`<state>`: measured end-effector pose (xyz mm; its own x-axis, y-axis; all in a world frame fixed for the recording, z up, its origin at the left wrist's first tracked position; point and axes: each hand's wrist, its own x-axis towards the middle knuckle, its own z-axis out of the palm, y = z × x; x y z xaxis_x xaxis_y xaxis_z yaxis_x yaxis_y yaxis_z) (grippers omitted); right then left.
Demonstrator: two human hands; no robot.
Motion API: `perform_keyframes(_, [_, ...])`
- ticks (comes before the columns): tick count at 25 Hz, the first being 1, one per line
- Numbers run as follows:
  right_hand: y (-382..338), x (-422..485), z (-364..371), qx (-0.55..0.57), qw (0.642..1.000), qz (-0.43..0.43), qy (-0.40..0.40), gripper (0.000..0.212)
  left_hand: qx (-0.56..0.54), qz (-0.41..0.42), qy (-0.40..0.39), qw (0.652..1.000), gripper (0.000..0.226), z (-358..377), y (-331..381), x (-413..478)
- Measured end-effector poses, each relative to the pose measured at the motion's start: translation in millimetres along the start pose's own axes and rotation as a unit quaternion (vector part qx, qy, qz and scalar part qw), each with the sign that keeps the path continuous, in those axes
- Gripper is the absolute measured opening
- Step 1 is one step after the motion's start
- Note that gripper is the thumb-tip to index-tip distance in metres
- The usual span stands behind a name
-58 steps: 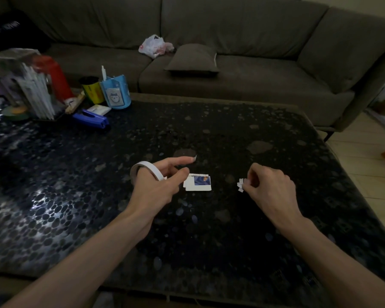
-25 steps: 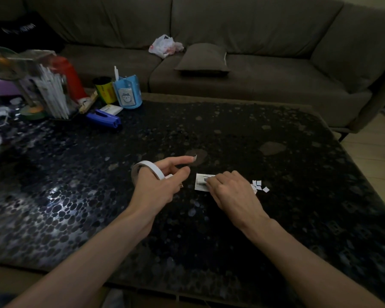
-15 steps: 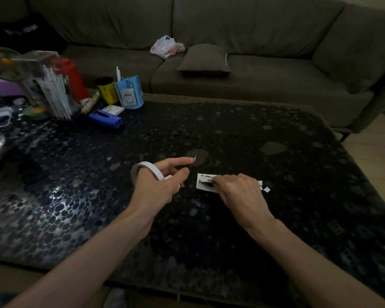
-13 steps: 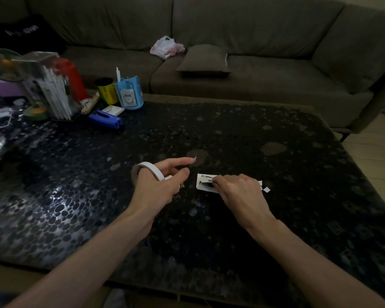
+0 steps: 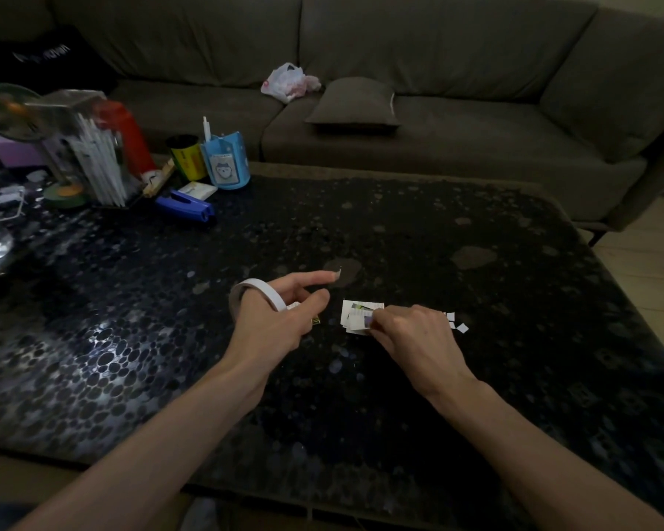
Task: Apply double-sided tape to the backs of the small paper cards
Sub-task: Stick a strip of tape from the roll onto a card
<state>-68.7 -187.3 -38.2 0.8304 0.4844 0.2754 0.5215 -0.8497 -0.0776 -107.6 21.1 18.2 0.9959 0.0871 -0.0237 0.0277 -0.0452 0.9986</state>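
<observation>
Two hands are engaged. The right hand (image 5: 411,331) has left the paper scraps (image 5: 461,328) and apparently pinches the top of the small paper cards (image 5: 355,314) near the table (image 5: 437,396) centre. The left hand (image 5: 280,320) grips the tape roll (image 5: 259,291), forefinger extended. The next card is probably starting.

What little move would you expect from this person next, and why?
Probably lifting the top card off and turning it over, since the tape belongs on the backs. The right hand pinches the edge of the small cards, which show a printed side facing up, and the tape roll sits looped on the left hand just beside them.
</observation>
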Motion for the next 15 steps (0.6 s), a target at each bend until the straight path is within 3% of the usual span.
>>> perform_keyframes(4, [-2, -5, -4, -0.014, 0.998, 0.000, 0.064, 0.030, 0.002, 0.004, 0.000, 1.000, 0.022, 1, 1, 0])
perform_keyframes(7, [-3, -12, -9, -0.017, 0.991, -0.059, 0.117, 0.023, 0.004, 0.006, 0.000, 1.000, 0.021, 0, 2, -1])
perform_keyframes(11, [-7, -32, -14, -0.007, 0.993, -0.096, 0.075, 0.043, 0.004, 0.005, 0.003, 1.000, 0.022, -1, 1, -3])
perform_keyframes(15, [-8, -40, -16, 0.010, 0.994, -0.105, 0.017, 0.014, 0.009, 0.003, -0.003, 1.000, 0.023, -1, 0, -4])
